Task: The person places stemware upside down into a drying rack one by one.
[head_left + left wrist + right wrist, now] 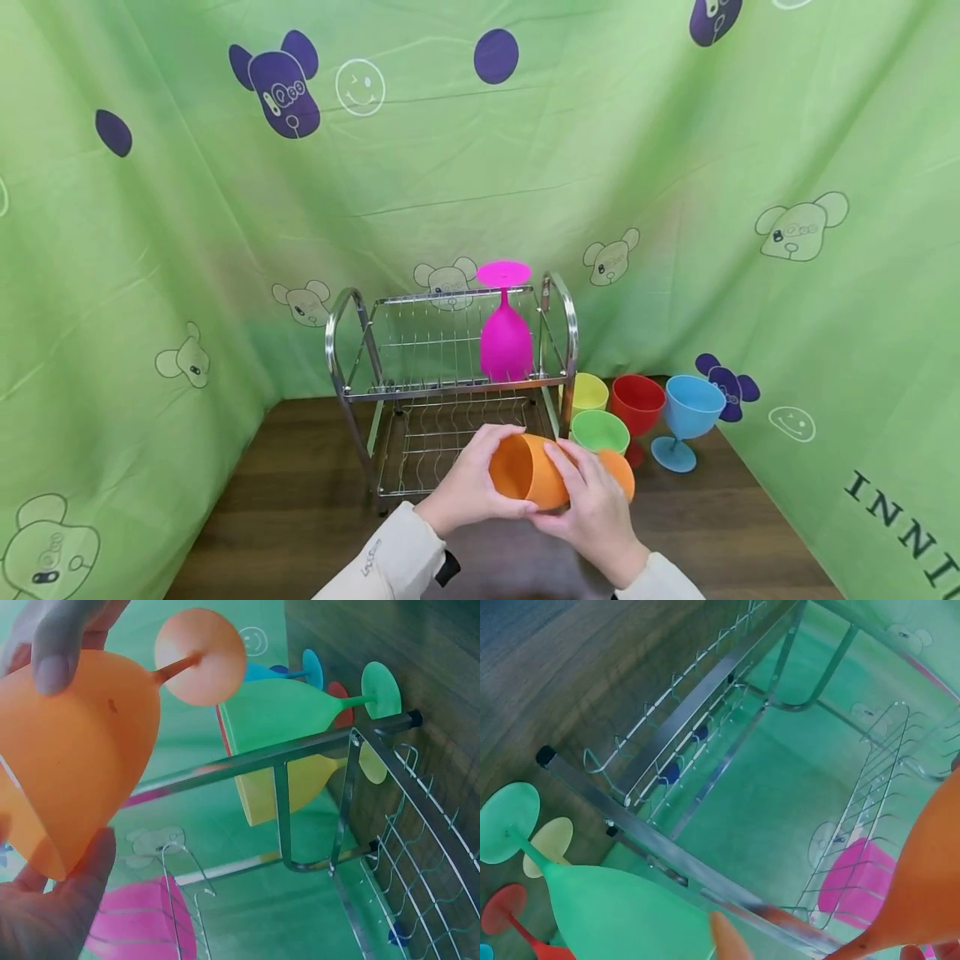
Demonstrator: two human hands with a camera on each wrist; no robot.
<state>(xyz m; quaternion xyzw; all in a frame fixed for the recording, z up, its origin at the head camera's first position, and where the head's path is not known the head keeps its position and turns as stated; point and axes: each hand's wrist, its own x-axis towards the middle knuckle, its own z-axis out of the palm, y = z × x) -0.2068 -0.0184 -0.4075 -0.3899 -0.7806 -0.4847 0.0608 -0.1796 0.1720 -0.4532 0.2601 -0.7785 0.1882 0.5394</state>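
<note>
Brown table (pixel 255 500), metal rack (pixel 442 390), four goblets (pixel 637 412)

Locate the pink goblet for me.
In the head view, the pink goblet sits upside down on the metal rack, toward the right end of its top tier, left of the yellow goblet.

A printed green curtain (pixel 420 167) surrounds the wooden table (pixel 258 500).

Curtained-off booth: printed green cloth (pixel 420 167) walling three sides of wood-grain tabletop (pixel 285 517).
</note>
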